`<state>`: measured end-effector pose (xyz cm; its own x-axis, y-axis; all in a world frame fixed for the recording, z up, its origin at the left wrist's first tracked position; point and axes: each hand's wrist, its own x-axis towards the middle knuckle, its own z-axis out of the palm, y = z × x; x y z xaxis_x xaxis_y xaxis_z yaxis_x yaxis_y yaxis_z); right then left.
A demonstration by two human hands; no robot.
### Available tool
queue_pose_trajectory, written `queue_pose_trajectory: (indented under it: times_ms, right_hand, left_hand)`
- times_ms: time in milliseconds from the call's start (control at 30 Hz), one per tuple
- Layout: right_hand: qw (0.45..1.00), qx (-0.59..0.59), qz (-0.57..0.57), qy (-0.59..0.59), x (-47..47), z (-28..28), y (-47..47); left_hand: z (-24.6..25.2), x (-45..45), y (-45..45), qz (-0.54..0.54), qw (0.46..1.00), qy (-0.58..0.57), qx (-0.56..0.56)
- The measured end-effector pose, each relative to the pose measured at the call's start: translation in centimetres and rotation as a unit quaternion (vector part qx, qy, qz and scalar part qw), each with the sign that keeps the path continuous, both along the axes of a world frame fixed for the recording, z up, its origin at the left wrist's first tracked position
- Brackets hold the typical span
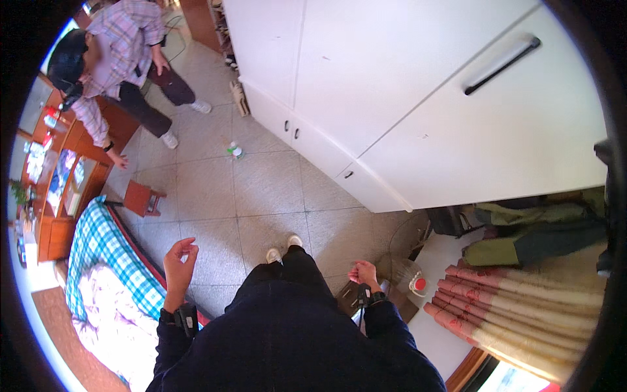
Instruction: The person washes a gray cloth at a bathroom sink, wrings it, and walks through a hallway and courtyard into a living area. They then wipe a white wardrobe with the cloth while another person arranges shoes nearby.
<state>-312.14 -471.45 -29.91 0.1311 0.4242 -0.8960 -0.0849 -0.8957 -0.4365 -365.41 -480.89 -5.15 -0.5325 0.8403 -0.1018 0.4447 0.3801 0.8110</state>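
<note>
My left hand (180, 268) is raised at the left, its fingers curved and apart with nothing between them. Nearest to it is the edge of a bed with a blue-green checked cover (125, 267). My right hand (363, 273) hangs at the right with bent fingers; whether anything small is in it cannot be told. Beside and below that hand are a low brown cabinet (407, 307) and a large clear plastic bottle with a red cap (420, 284). Both wrists wear dark straps with small devices. A green and white bottle (235, 150) is on the tiled floor ahead.
A white wardrobe (382, 73) with black handles lines the right. Another person (122, 63) in a plaid shirt bends forward at the upper left. A small reddish-brown stool (142, 198) stands near the bed. Curtains (519, 308) and clothes (534, 245) hang at the right.
</note>
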Motion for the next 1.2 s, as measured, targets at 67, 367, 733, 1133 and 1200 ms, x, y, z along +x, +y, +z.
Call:
queue_pose_trajectory:
  times_ms: [67,367,733,1133,1200]
  right_hand:
    - [0.999,-0.001,0.046,0.002,-1.1,0.0,2.8]
    - [0.994,0.056,0.092,0.011,-3.3,2.1,11.1]
    - [0.86,0.475,0.13,-0.135,-3.7,24.3,29.1]
    - [0.765,0.612,0.04,-0.194,-12.8,48.4,38.5]
    - [0.776,0.598,0.04,-0.197,-12.5,48.0,38.9]
  left_hand:
    - [0.2,-0.3,-0.3,0.011,1.0,-0.014,0.017]
    - [-0.5,0.7,1.7,0.061,0.996,-0.054,-0.029]
    - [-2.6,-1.0,7.4,-0.079,0.994,-0.076,-0.008]
    - [-6.2,-9.2,1.6,-0.012,0.998,-0.053,-0.046]
    - [-6.3,-9.1,1.6,-0.01,0.998,-0.04,-0.049]
